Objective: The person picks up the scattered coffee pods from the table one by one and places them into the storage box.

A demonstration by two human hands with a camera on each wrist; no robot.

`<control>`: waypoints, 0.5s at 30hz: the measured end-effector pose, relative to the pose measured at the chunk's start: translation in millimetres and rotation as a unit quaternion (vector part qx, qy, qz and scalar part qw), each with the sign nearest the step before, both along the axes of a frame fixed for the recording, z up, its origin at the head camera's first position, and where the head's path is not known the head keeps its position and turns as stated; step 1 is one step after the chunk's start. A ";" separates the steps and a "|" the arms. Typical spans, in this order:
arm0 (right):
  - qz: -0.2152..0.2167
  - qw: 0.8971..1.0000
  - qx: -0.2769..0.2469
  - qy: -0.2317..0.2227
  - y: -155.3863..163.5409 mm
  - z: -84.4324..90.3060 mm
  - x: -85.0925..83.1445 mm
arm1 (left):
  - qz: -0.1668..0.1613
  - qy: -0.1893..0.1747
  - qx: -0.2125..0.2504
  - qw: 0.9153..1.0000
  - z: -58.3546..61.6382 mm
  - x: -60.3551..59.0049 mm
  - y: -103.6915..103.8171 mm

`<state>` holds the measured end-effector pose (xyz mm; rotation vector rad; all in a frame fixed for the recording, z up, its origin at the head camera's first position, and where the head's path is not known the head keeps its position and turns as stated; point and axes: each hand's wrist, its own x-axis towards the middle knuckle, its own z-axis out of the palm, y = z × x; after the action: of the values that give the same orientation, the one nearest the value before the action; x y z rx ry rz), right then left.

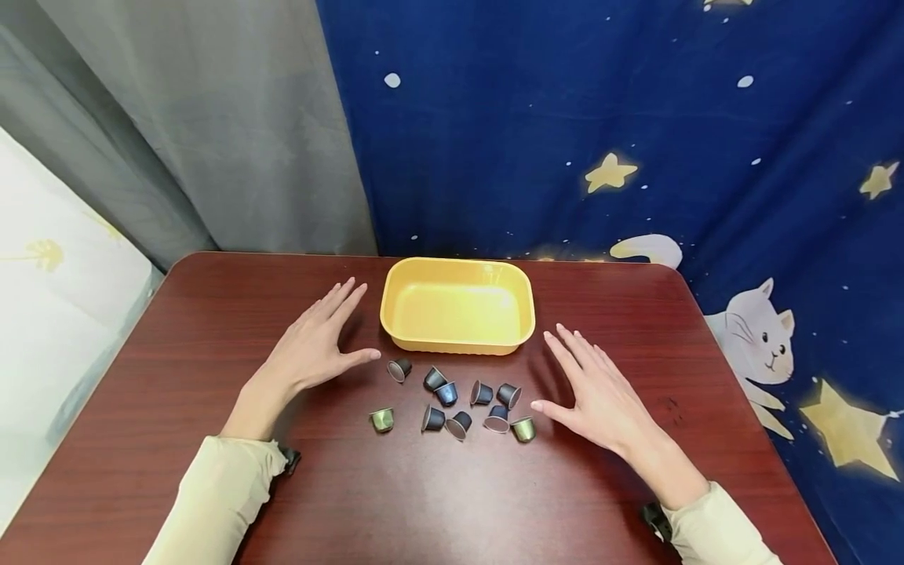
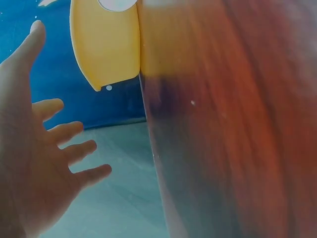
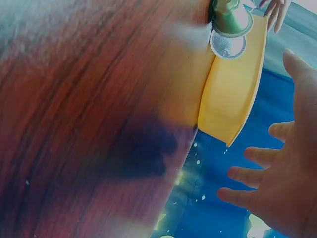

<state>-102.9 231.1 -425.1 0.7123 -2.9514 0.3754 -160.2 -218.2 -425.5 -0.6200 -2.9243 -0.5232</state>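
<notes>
Several small coffee capsules lie scattered on the table, among them a blue capsule point(image 1: 446, 394), dark ones such as the grey capsule point(image 1: 509, 395), and a green capsule point(image 1: 382, 420) at the left. Another green capsule point(image 1: 524, 428) lies at the right end of the group. Behind them stands a yellow tray point(image 1: 457, 346) with nothing in it. My left hand point(image 1: 311, 348) hovers left of the capsules, fingers straight and spread, holding nothing. On the other side my right hand point(image 1: 596, 390) is likewise spread, its thumb near the right green capsule. In the right wrist view a green capsule point(image 3: 232, 22) shows close up.
The dark red wooden table point(image 1: 395, 510) has rounded far corners. A grey curtain point(image 1: 254, 141) and a blue curtain point(image 1: 494, 118) with stars hang right behind its far edge. The tray sits close to that edge.
</notes>
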 end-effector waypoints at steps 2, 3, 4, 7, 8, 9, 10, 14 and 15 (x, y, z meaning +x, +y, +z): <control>0.012 1.000 -0.006 0.006 -1.4 -0.3 1.7 | -0.001 -0.006 0.011 1.000 0.1 -3.3 2.7; 0.018 1.000 -0.010 0.010 -2.1 -0.7 2.5 | 0.001 -0.010 0.014 1.000 0.0 -4.9 4.2; 0.024 1.000 -0.013 0.015 -2.9 -1.0 3.1 | 0.001 -0.015 0.018 1.000 0.1 -6.3 5.6; 0.039 0.999 -0.021 0.027 -5.0 -2.3 4.7 | 0.006 -0.028 0.025 0.999 -0.3 -9.3 8.3; 0.042 0.998 -0.023 0.029 -5.5 -2.8 5.1 | 0.006 -0.030 0.026 0.999 -0.7 -10.1 8.9; 0.044 0.998 -0.024 0.029 -6.2 -3.2 5.5 | 0.007 -0.032 0.027 0.999 -0.9 -10.9 9.5; 0.046 0.998 -0.024 0.029 -6.7 -3.5 5.9 | 0.006 -0.035 0.028 0.999 -1.0 -11.6 10.1; 0.052 0.998 -0.029 0.023 -8.0 -4.1 7.4 | 0.007 -0.047 0.036 0.998 -1.8 -15.2 12.6; 0.054 0.998 -0.032 0.021 -8.2 -4.3 7.8 | 0.008 -0.052 0.038 0.998 -1.9 -16.5 13.4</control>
<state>-95.1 222.8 -429.4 0.8618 -2.8559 0.4551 -176.7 -204.8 -427.5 -0.5761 -2.9863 -0.6797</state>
